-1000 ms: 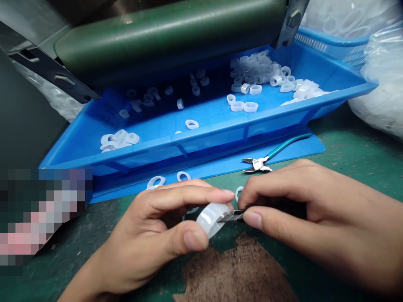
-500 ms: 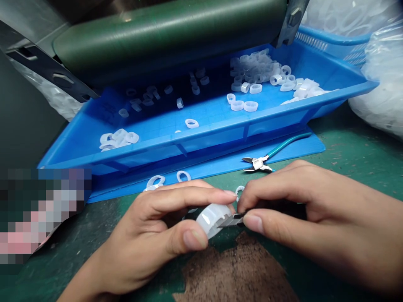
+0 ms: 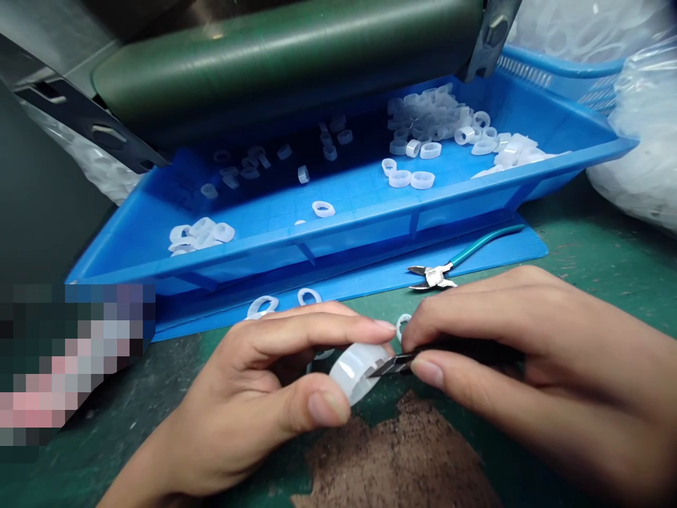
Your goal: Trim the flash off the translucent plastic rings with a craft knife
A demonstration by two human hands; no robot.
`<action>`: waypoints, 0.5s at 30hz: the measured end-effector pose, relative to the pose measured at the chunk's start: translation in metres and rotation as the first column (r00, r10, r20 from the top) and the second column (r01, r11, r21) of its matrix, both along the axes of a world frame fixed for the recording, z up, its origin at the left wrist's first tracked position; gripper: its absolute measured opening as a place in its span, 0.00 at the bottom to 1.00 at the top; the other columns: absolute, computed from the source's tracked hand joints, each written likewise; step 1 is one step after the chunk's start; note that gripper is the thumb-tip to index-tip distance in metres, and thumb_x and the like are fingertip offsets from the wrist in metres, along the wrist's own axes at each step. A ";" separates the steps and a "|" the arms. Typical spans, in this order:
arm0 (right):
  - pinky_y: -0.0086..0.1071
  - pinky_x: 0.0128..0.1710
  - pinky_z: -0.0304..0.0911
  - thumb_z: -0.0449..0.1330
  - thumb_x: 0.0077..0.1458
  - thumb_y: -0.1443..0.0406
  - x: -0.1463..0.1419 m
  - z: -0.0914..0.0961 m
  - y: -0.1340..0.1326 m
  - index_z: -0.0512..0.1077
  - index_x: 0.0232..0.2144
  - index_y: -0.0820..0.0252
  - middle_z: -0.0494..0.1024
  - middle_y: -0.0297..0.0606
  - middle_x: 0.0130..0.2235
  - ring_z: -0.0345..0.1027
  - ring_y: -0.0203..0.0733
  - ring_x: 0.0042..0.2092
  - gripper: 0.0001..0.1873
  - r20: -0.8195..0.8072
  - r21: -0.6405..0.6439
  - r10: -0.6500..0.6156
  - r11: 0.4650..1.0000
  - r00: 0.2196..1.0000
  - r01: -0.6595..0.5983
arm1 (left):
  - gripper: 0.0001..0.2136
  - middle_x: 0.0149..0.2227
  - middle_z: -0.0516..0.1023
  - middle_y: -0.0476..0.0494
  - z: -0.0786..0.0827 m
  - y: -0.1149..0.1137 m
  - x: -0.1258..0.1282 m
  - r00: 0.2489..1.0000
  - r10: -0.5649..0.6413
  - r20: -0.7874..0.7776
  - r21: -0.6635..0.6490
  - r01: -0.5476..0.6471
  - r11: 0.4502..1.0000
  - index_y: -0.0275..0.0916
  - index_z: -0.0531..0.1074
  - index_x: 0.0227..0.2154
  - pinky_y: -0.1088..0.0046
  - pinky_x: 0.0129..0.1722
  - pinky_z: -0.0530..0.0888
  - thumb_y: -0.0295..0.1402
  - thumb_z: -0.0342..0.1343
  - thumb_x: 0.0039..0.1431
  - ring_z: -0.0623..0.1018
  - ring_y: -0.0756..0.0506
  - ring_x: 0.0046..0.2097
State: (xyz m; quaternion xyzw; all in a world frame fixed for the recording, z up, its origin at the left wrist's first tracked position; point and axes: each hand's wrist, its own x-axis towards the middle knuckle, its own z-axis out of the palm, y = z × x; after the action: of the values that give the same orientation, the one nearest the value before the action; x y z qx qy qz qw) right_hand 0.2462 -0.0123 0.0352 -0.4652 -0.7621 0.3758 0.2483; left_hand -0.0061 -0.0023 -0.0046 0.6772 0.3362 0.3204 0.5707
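Note:
My left hand (image 3: 248, 384) pinches a translucent white plastic ring (image 3: 355, 368) between thumb and forefinger, low over the green mat. My right hand (image 3: 523, 367) grips a small knife, and its metal blade (image 3: 394, 364) touches the ring's right edge. Two loose white rings (image 3: 285, 302) lie just behind my left hand on a blue sheet. A third small ring (image 3: 403, 322) shows between my fingertips.
A tilted blue tray (image 3: 338, 229) behind my hands holds several white rings. Teal-handled side cutters (image 3: 449, 268) lie on the blue sheet. A green roller (image 3: 285, 56) hangs over the tray. Clear bags of rings (image 3: 635, 141) sit at the right. A worn brown patch (image 3: 402, 458) marks the mat.
The blade tip has slid slightly further left along the ring's edge. Both hands otherwise stay in place.

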 end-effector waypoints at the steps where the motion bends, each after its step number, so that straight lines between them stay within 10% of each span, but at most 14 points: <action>1: 0.40 0.46 0.79 0.76 0.70 0.51 0.000 0.000 0.000 0.89 0.37 0.47 0.85 0.35 0.29 0.84 0.54 0.40 0.11 0.000 0.002 0.001 1.000 1.000 -0.001 | 0.15 0.46 0.96 0.50 0.000 0.000 0.001 1.000 0.004 0.000 -0.005 -0.004 1.000 0.63 0.95 0.56 0.73 0.47 0.86 0.54 0.78 0.72 0.92 0.44 0.45; 15: 0.40 0.46 0.80 0.76 0.71 0.51 0.000 -0.002 0.000 0.89 0.37 0.47 0.86 0.35 0.30 0.85 0.54 0.41 0.11 -0.005 0.012 0.003 1.000 1.000 -0.003 | 0.15 0.45 0.95 0.51 0.000 0.000 0.000 1.000 -0.003 -0.005 0.024 0.003 1.000 0.62 0.94 0.57 0.73 0.46 0.85 0.55 0.77 0.72 0.90 0.45 0.44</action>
State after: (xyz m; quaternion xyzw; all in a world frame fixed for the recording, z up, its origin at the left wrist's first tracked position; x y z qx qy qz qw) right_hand 0.2460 -0.0125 0.0327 -0.4614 -0.7644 0.3729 0.2524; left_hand -0.0066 -0.0020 -0.0051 0.6854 0.3327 0.3219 0.5621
